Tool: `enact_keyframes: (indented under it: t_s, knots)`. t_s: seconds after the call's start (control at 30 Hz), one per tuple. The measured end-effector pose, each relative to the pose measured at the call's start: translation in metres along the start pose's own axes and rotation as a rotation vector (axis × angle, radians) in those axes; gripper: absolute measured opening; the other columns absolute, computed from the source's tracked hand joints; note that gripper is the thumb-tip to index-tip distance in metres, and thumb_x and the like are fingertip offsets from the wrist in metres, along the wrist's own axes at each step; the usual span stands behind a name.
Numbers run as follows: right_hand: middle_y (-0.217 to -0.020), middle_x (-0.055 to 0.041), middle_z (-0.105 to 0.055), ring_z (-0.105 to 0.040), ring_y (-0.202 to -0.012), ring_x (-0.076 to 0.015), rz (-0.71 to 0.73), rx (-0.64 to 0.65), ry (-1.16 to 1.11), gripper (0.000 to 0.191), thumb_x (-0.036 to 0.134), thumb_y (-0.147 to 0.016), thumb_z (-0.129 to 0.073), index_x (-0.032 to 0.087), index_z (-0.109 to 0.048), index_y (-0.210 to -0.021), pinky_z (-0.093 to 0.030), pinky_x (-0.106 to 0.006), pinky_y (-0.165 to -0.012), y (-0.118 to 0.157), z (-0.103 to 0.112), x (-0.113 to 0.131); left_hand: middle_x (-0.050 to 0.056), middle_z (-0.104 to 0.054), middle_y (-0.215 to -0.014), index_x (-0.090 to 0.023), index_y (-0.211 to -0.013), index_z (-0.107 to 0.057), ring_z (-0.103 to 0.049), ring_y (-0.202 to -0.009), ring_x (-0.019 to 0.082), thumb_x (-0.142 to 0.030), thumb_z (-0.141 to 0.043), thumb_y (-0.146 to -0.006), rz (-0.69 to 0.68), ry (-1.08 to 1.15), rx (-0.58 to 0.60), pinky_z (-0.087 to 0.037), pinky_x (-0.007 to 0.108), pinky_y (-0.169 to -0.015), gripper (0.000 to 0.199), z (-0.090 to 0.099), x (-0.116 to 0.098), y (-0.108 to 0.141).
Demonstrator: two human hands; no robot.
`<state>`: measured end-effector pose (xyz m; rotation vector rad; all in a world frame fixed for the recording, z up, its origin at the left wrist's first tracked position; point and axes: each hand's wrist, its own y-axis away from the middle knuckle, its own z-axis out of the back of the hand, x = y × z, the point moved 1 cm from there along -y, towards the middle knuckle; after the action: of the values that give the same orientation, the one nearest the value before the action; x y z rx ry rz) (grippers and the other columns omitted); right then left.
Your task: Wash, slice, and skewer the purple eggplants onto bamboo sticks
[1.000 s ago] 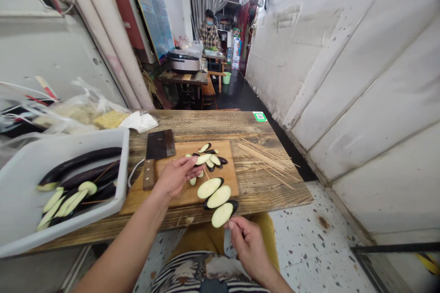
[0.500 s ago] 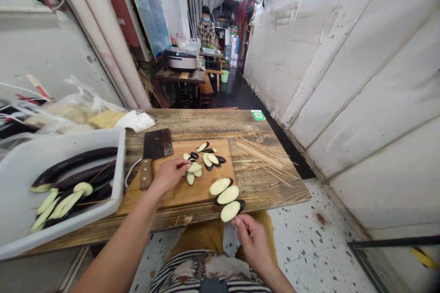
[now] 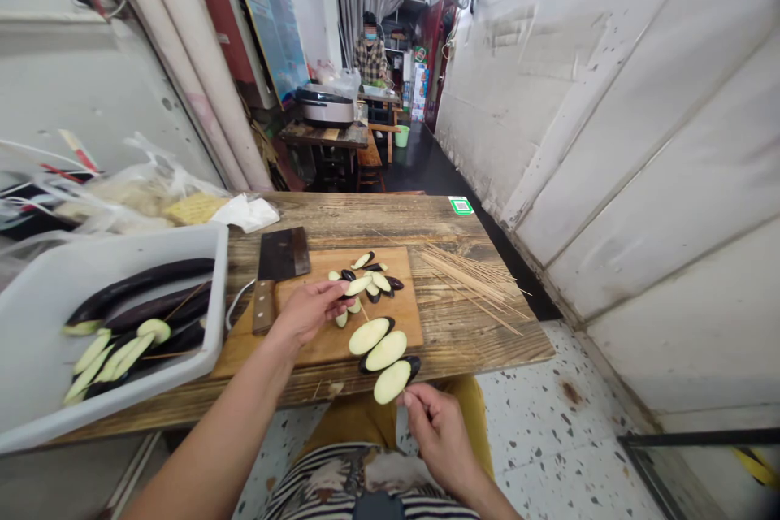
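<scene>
Left fingers (image 3: 329, 302) have slid along pale oval eggplant slices (image 3: 358, 285).

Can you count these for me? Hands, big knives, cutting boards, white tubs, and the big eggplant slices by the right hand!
Hands: 2 (left hand, right hand)
Cleavers: 1
Cutting boards: 1
White tubs: 1
Big eggplant slices: 3
Total: 8

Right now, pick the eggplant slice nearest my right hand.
The lowest eggplant slice, next to your right hand; the middle slice and top slice sit farther along the skewer.
</scene>
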<state>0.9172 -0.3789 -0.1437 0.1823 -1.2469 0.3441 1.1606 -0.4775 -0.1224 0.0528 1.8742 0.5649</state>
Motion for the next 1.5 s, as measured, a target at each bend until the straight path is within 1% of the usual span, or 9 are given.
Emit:
enact_keyframes:
  t_s: [0.13,0.23,0.37,0.57,0.7,0.9,1.03,1.2,1.5]
  knots:
    - [-0.053,0.0028,-0.042,-0.047,-0.058,-0.014,-0.001,0.005,0.002,0.03,0.032,-0.091,-0.043,0.016,-0.065,-0.08,-0.038,-0.021,-0.053,0.0,0.0,0.001,0.011,-0.07,-0.072,-0.006,-0.083,-0.068,-0.065,-0.059,0.012,-0.014,-0.071,-0.069,0.004,0.012,0.016,-0.05,0.016,-0.052,0.016,-0.001,0.001,-0.001]
    - [-0.053,0.0029,-0.04,-0.047,-0.058,-0.0141,-0.003,0.008,-0.001,0.031,0.033,-0.091,-0.043,0.015,-0.066,-0.081,-0.038,-0.021,-0.054,0.0,0.0,0.001,0.011,-0.07,-0.072,-0.006,-0.083,-0.068,-0.065,-0.059,0.012,-0.014,-0.072,-0.069,0.002,0.021,0.02,-0.051,0.017,-0.053,0.016,-0.001,0.002,-0.001]
    - [-0.054,0.0027,-0.04,-0.047,-0.058,-0.014,-0.004,0.005,0.009,0.032,0.033,-0.092,-0.042,0.014,-0.066,-0.083,-0.037,-0.021,-0.053,-0.001,0.001,0.001,0.01,-0.07,-0.072,-0.006,-0.081,-0.068,-0.065,-0.058,0.012,-0.013,-0.073,-0.067,-0.003,0.029,0.017,-0.052,0.017,-0.054,0.016,-0.003,0.0,0.001]
    - [-0.053,0.0024,-0.044,-0.047,-0.056,-0.0137,0.011,-0.01,0.026,0.031,0.034,-0.092,-0.043,0.015,-0.067,-0.083,-0.037,-0.021,-0.051,0.0,0.001,0.001,0.009,-0.07,-0.07,-0.006,-0.077,-0.069,-0.064,-0.058,0.012,-0.012,-0.075,-0.065,0.005,0.029,0.004,-0.051,0.017,-0.053,0.015,-0.008,-0.004,0.005]
    - [-0.052,0.0024,-0.045,-0.047,-0.056,-0.0136,0.02,-0.013,0.03,0.032,0.034,-0.092,-0.043,0.016,-0.067,-0.084,-0.037,-0.02,-0.05,0.001,0.001,0.001,0.008,-0.069,-0.069,-0.007,-0.073,-0.069,-0.064,-0.058,0.012,-0.012,-0.074,-0.065,0.016,0.018,0.009,-0.049,0.016,-0.052,0.011,-0.009,-0.005,0.005]
    - [-0.052,0.0024,-0.043,-0.047,-0.057,-0.0144,0.016,-0.013,0.027,0.033,0.034,-0.092,-0.042,0.015,-0.067,-0.083,-0.038,-0.021,-0.052,0.001,0.0,0.003,0.007,-0.069,-0.068,-0.008,-0.072,-0.069,-0.064,-0.056,0.01,-0.01,-0.073,-0.066,0.046,0.014,0.048,-0.048,0.014,-0.049,0.008,-0.007,-0.004,0.004]
    - [-0.052,0.0021,-0.045,-0.048,-0.057,-0.0143,0.023,-0.029,0.025,0.033,0.034,-0.092,-0.042,0.016,-0.067,-0.083,-0.039,-0.021,-0.053,0.001,0.0,0.003,0.008,-0.069,-0.069,-0.007,-0.073,-0.069,-0.064,-0.057,0.01,-0.008,-0.071,-0.068,0.063,0.019,0.063,-0.049,0.014,-0.051,0.005,-0.008,-0.003,0.006]
    - [-0.053,0.0015,-0.048,-0.049,-0.056,-0.0142,0.034,-0.047,0.027,0.031,0.034,-0.092,-0.043,0.016,-0.067,-0.082,-0.04,-0.021,-0.052,0.001,0.001,0.005,0.009,-0.069,-0.07,-0.007,-0.069,-0.068,-0.065,-0.059,0.012,-0.008,-0.073,-0.065,0.075,0.017,0.069,-0.049,0.015,-0.05,0.007,-0.012,-0.004,0.009]
    - [-0.054,0.0019,-0.046,-0.05,-0.059,-0.0148,0.035,-0.054,0.023,0.029,0.031,-0.091,-0.043,0.017,-0.062,-0.075,-0.04,-0.021,-0.055,0.0,0.001,0.006,0.009,-0.069,-0.067,-0.007,-0.068,-0.068,-0.064,-0.058,0.011,-0.008,-0.074,-0.065,0.078,0.008,0.076,-0.047,0.014,-0.048,0.007,-0.016,-0.002,0.011]
